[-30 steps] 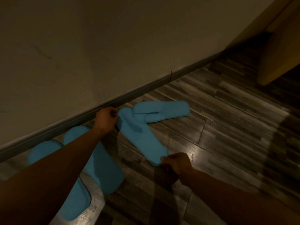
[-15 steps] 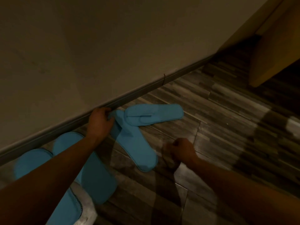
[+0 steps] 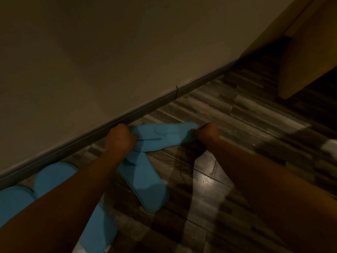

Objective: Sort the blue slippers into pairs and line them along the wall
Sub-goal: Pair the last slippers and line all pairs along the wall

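Several blue slippers lie on the dark wood floor by the wall (image 3: 109, 61). One slipper (image 3: 164, 137) lies sideways near the baseboard; my left hand (image 3: 119, 138) grips its toe end and my right hand (image 3: 207, 133) pinches its heel end. A second slipper (image 3: 144, 183) lies under it, pointing away from the wall. Two more slippers (image 3: 52, 177) (image 3: 12, 201) sit side by side at the lower left with toes at the baseboard, partly hidden by my left forearm.
A grey baseboard (image 3: 182, 90) runs along the foot of the wall. A wooden door or cabinet panel (image 3: 306, 57) stands at the upper right. A pale patch (image 3: 330, 147) shows at the right edge of the plank floor (image 3: 237, 125).
My right hand let go of the lower slipper's heel and moved up to the sideways slipper's heel end. My left hand shifted onto that slipper's toe end. The view moved closer.
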{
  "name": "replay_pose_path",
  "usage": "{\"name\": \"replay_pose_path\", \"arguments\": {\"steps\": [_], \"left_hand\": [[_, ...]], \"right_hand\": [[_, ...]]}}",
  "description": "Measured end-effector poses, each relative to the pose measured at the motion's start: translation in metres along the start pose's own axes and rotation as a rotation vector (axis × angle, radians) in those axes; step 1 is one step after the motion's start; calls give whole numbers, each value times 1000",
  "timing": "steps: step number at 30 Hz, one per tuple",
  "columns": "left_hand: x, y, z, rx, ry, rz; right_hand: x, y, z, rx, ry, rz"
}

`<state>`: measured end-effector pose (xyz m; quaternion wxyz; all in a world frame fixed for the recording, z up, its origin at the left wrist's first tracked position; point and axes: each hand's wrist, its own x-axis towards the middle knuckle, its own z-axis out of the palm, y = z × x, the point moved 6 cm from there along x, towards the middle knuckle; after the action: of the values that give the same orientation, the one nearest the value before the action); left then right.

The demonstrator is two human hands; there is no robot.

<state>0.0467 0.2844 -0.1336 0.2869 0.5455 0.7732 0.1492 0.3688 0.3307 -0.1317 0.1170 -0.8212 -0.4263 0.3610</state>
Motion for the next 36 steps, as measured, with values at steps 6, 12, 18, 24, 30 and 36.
{"name": "replay_pose_path", "arguments": {"steps": [6, 12, 18, 24, 30, 36], "left_hand": [[0, 11, -10, -190, 110, -1], [13, 39, -10, -288, 79, 132], [19, 59, 17, -130, -23, 298], [21, 55, 25, 98, -63, 281], [10, 47, 19, 102, -53, 307], [-51, 10, -8, -33, 84, 186]], "right_hand": [[-17, 19, -12, 163, -43, 51], [-76, 75, -17, 272, -177, 195], [-113, 107, 12, 274, -252, 315], [-129, 101, 37, 193, -308, 251], [-127, 87, 42, -134, -310, 17], [-111, 40, 17, -570, -298, -513]]}}
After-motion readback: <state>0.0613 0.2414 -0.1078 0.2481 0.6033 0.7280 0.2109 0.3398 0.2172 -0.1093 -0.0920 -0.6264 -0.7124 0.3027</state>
